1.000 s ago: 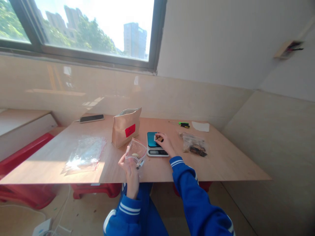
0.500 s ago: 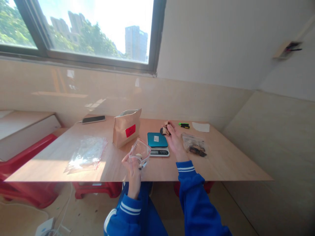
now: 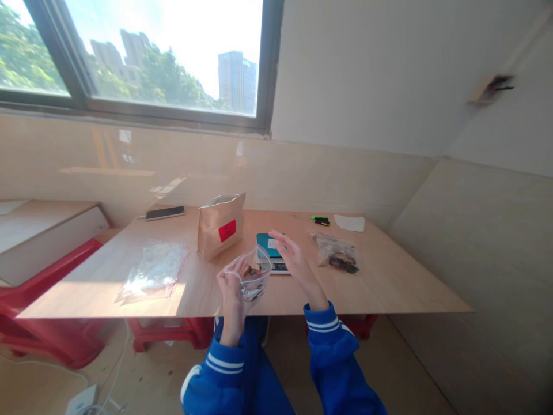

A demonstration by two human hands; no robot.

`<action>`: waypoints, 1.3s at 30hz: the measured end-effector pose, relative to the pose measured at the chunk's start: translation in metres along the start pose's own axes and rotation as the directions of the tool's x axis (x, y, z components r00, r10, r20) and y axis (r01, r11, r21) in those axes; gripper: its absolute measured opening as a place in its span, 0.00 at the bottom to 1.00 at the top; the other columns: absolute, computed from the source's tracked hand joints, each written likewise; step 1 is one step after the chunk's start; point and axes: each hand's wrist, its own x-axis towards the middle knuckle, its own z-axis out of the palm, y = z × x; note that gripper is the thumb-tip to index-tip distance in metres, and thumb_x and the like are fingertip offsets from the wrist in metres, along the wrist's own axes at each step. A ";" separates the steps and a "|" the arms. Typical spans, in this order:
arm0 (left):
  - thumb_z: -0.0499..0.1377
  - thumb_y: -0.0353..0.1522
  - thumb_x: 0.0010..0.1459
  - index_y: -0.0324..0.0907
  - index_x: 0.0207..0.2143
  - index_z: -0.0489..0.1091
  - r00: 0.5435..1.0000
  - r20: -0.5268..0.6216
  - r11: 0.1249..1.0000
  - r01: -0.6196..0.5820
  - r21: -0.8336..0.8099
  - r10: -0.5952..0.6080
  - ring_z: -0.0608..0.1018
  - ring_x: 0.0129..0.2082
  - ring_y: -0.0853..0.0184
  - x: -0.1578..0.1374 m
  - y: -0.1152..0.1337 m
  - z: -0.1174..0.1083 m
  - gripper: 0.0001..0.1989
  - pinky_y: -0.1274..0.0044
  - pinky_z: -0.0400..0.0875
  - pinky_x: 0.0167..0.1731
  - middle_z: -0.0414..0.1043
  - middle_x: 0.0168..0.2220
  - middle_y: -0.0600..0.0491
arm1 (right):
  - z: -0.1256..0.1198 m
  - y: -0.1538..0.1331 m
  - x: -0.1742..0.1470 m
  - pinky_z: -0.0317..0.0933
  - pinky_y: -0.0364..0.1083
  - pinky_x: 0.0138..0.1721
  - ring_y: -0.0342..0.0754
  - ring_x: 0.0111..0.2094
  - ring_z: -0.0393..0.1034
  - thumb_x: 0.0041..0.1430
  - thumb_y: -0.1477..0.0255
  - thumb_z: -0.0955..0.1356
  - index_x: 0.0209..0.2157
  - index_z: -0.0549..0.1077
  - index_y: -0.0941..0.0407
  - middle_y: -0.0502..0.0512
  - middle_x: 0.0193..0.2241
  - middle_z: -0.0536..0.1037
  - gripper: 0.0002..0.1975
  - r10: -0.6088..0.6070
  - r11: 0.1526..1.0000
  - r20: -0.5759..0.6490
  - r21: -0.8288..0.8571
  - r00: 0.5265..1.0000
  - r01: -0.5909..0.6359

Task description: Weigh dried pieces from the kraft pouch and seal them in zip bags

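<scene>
My left hand (image 3: 232, 293) grips a clear zip-lock bag (image 3: 258, 282) by its left side, holding its mouth apart over the front of the table. Brown and dark dried slices (image 3: 250, 271), perhaps mushroom, lie inside it. My right hand (image 3: 294, 259) hovers to the right of the bag with its fingers stretched out and nothing in them. Behind the hands sits a kitchen scale (image 3: 264, 238) with a teal top, partly hidden by the bag and my right hand. A second zip-lock bag (image 3: 339, 253) with dark dried pieces lies flat to the right.
A brown paper pouch (image 3: 218, 227) with a red label stands behind the bag. Flat clear bags (image 3: 155, 268) lie on the left, with a phone (image 3: 165, 213) behind them. A green-and-black-handled tool (image 3: 319, 219) and white paper (image 3: 349, 223) are at the back right.
My right hand has come left and nearer from over the scale and let go of the dried pieces it held. More brown pieces now show in the bag in my left hand.
</scene>
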 end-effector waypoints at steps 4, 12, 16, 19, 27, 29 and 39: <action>0.55 0.41 0.59 0.40 0.43 0.68 0.957 0.237 0.983 0.179 -0.032 -0.166 0.71 0.56 0.55 -0.001 0.017 0.001 0.15 0.62 0.61 0.57 0.69 0.55 0.43 | -0.002 0.019 -0.021 0.60 0.53 0.55 0.52 0.53 0.68 0.55 0.52 0.67 0.48 0.73 0.52 0.58 0.52 0.74 0.24 0.120 0.990 0.078 0.069 0.990 -0.126; 0.57 0.40 0.58 0.43 0.41 0.71 0.926 0.251 0.955 0.295 -0.017 -0.282 0.72 0.55 0.57 -0.002 0.014 -0.001 0.13 0.65 0.64 0.55 0.71 0.53 0.46 | 0.011 0.037 -0.074 0.65 0.54 0.47 0.54 0.44 0.73 0.56 0.44 0.59 0.46 0.73 0.53 0.60 0.41 0.79 0.31 0.131 0.947 -0.050 0.303 0.990 -0.110; 0.56 0.42 0.58 0.40 0.42 0.71 0.905 0.255 0.932 0.361 -0.039 -0.340 0.73 0.54 0.55 -0.004 0.013 0.002 0.17 0.63 0.66 0.53 0.73 0.50 0.43 | 0.007 0.032 -0.084 0.60 0.56 0.54 0.56 0.48 0.70 0.55 0.42 0.58 0.45 0.75 0.53 0.60 0.44 0.78 0.33 0.061 0.965 -0.024 0.259 0.998 -0.052; 0.56 0.44 0.57 0.39 0.42 0.72 0.908 0.248 0.933 0.357 -0.040 -0.337 0.73 0.53 0.54 -0.005 0.012 0.006 0.19 0.63 0.67 0.52 0.74 0.47 0.42 | 0.006 0.028 -0.083 0.64 0.52 0.49 0.54 0.43 0.72 0.53 0.46 0.64 0.38 0.77 0.54 0.59 0.38 0.79 0.26 0.053 0.988 -0.103 0.153 0.993 -0.036; 0.56 0.45 0.56 0.40 0.42 0.73 0.896 0.343 0.953 0.220 0.207 -0.281 0.75 0.49 0.57 -0.012 0.017 -0.008 0.20 0.65 0.68 0.50 0.75 0.47 0.44 | 0.018 0.033 -0.080 0.55 0.39 0.19 0.39 0.15 0.59 0.52 0.53 0.69 0.21 0.65 0.56 0.44 0.15 0.68 0.21 0.162 0.986 -0.771 0.154 0.616 -0.068; 0.62 0.42 0.53 0.41 0.44 0.73 0.855 0.397 0.923 0.213 0.319 -0.334 0.77 0.45 0.58 -0.013 0.020 -0.011 0.19 0.67 0.70 0.46 0.76 0.44 0.45 | 0.019 0.032 -0.081 0.52 0.39 0.16 0.37 0.13 0.57 0.54 0.54 0.68 0.22 0.64 0.56 0.43 0.15 0.66 0.21 0.159 0.987 -0.805 0.145 0.571 -0.070; 0.66 0.37 0.48 0.39 0.30 0.73 0.946 0.261 0.933 0.092 0.349 -0.192 0.78 0.37 0.64 -0.010 0.017 -0.004 0.11 0.73 0.69 0.44 0.78 0.32 0.50 | 0.010 0.027 -0.082 0.60 0.42 0.23 0.42 0.18 0.64 0.51 0.48 0.66 0.21 0.64 0.55 0.46 0.16 0.68 0.24 0.073 0.993 -0.770 -0.003 0.634 -0.117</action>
